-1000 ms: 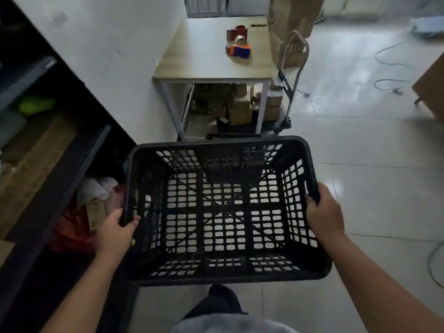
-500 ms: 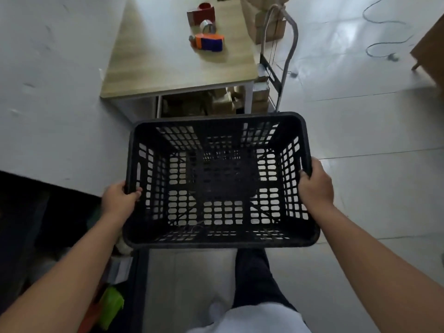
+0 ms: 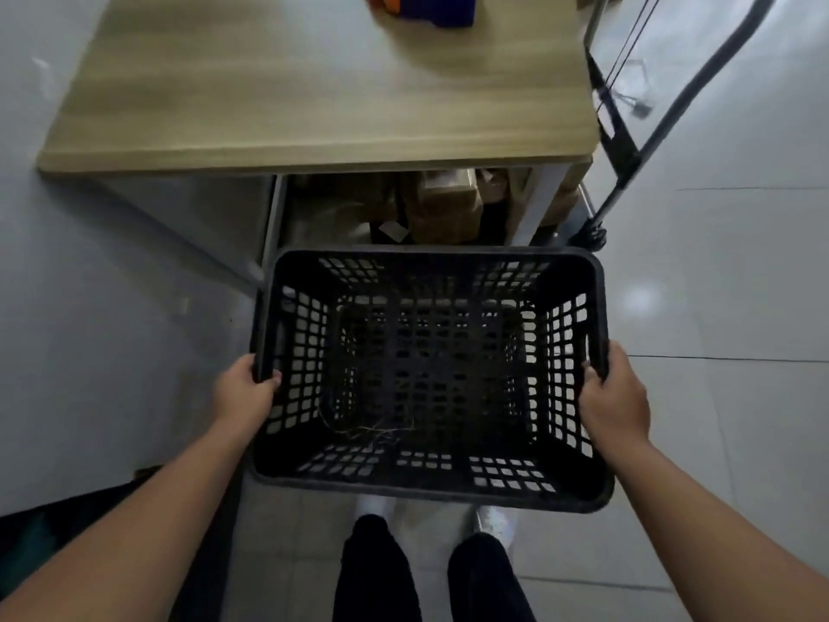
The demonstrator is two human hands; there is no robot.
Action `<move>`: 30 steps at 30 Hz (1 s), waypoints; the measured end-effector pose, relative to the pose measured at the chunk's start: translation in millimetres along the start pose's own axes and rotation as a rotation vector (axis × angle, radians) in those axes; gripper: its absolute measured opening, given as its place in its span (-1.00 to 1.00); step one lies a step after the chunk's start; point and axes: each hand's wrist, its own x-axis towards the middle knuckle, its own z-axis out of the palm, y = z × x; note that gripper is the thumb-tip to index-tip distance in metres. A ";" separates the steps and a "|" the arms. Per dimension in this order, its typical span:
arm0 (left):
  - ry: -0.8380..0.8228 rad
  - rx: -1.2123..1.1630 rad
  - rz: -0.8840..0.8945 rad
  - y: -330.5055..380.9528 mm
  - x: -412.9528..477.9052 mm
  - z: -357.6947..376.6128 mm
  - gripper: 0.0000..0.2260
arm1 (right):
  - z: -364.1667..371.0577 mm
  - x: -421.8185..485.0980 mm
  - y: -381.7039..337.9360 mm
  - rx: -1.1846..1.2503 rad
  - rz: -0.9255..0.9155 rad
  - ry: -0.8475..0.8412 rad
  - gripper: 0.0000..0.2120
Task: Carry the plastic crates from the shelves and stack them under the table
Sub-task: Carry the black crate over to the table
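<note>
I hold an empty black plastic crate (image 3: 430,379) with perforated walls level in front of me, above the floor. My left hand (image 3: 244,392) grips its left rim and my right hand (image 3: 614,397) grips its right rim. The crate's far edge is just in front of the light wooden table (image 3: 314,96). Below the tabletop, the space under the table (image 3: 403,208) shows cardboard boxes. A few thin strands lie on the crate's bottom.
A folding hand trolley (image 3: 628,141) stands at the table's right side. A blue and orange object (image 3: 430,6) sits on the tabletop's far part. A white wall (image 3: 89,307) runs along the left, with dark shelving (image 3: 54,531) at lower left. My feet stand below the crate.
I have walked closer to the table with the crate in both hands; the table now fills the top of the view and the shelves have slipped to the lower left.
</note>
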 end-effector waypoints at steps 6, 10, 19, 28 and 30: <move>-0.007 0.093 -0.061 -45.5 46.8 56.1 -0.75 | 68.4 33.2 26.6 -0.056 0.027 -0.024 -0.79; -0.076 -0.023 -0.168 -62.4 54.4 67.8 -0.59 | 89.3 38.4 34.9 -0.084 0.071 -0.040 -0.76; -0.116 -0.094 -0.194 -52.0 67.6 64.6 -0.74 | 93.5 60.5 21.2 -0.103 0.061 -0.056 -0.82; -0.125 0.058 -0.158 -52.6 72.4 64.6 -0.69 | 92.9 59.0 19.0 -0.090 0.091 -0.111 -0.77; -0.134 0.057 -0.148 -53.7 71.2 64.5 -0.82 | 92.9 56.2 20.8 -0.100 0.099 -0.118 -0.76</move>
